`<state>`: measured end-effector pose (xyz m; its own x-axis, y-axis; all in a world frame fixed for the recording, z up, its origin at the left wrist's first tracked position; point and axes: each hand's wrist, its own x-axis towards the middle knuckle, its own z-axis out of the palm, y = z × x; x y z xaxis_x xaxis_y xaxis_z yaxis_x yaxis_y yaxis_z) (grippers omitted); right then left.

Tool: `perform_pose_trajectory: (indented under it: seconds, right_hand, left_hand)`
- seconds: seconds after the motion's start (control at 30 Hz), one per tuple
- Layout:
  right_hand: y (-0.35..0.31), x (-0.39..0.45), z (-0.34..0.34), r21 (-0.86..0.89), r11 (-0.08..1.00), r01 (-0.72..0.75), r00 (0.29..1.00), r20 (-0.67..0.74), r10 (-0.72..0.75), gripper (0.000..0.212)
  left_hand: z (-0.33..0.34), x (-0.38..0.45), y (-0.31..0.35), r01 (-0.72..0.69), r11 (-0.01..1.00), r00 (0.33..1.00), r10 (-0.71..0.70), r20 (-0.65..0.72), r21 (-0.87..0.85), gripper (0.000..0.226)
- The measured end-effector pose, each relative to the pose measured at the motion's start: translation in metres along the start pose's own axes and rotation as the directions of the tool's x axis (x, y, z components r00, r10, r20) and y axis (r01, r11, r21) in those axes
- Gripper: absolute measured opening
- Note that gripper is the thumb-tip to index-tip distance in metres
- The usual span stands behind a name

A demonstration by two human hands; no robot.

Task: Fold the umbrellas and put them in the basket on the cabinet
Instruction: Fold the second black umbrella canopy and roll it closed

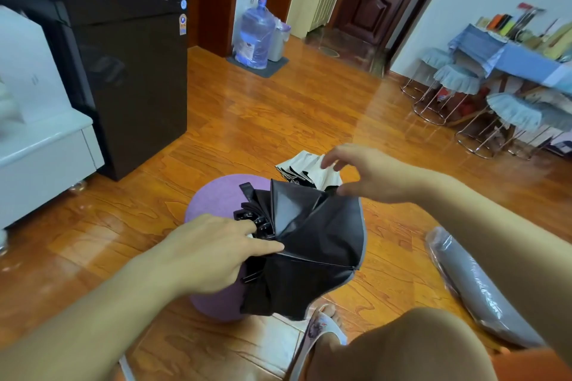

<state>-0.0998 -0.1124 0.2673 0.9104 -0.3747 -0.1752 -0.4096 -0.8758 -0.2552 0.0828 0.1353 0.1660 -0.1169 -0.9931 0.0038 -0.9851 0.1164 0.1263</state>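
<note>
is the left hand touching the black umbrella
Touching: the head view shows the left hand gripping the black umbrella at its gathered ribs.

Black umbrella point(312, 238) with a thin grey edge, lying on a plain purple stool point(216, 195). White umbrella point(306, 168) behind, black inside its folds. Glossy orange-brown floor point(278, 108) with wood-grain pattern. Black fridge point(123, 56) (gloss finish), pale blue water bottle point(257, 34), blue tablecloth point(526, 62), grey roll point(476, 288).
</note>
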Motion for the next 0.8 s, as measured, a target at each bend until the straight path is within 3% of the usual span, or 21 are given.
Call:
perform_pose_trajectory:
  seconds: [0.07,0.17,0.27,0.37,0.63,0.8]
  right_hand:
    - [-0.017,-0.007,0.011,0.032,0.992,0.123,0.990,0.066,-0.125,0.047]
    - [-0.028,-0.014,0.027,0.059,0.980,0.189,0.972,0.133,-0.195,0.035]
    - [-0.024,-0.017,0.033,-0.093,0.980,0.176,0.975,0.154,-0.161,0.031]
    - [-0.022,-0.014,0.028,-0.074,0.987,0.146,0.985,0.103,-0.138,0.038]
    - [-0.020,0.000,0.018,-0.274,0.948,0.163,0.964,0.248,-0.094,0.026]
    - [-0.028,0.003,0.020,-0.167,0.964,0.208,0.930,0.341,-0.141,0.034]
  left_hand:
    - [0.001,0.002,0.001,0.013,1.000,1.000,-0.013,-0.004,-0.001,0.076]
    - [0.002,0.002,0.001,0.002,1.000,1.000,-0.002,-0.003,-0.010,0.073]
    - [0.000,0.002,0.002,0.007,1.000,1.000,-0.007,-0.003,-0.009,0.073]
    - [0.002,0.004,0.002,-0.005,1.000,1.000,0.005,-0.004,0.003,0.073]
    - [-0.001,0.005,0.002,0.009,1.000,1.000,-0.009,0.004,0.005,0.073]
    - [-0.001,0.006,0.000,0.034,0.999,0.999,-0.034,0.003,-0.005,0.071]
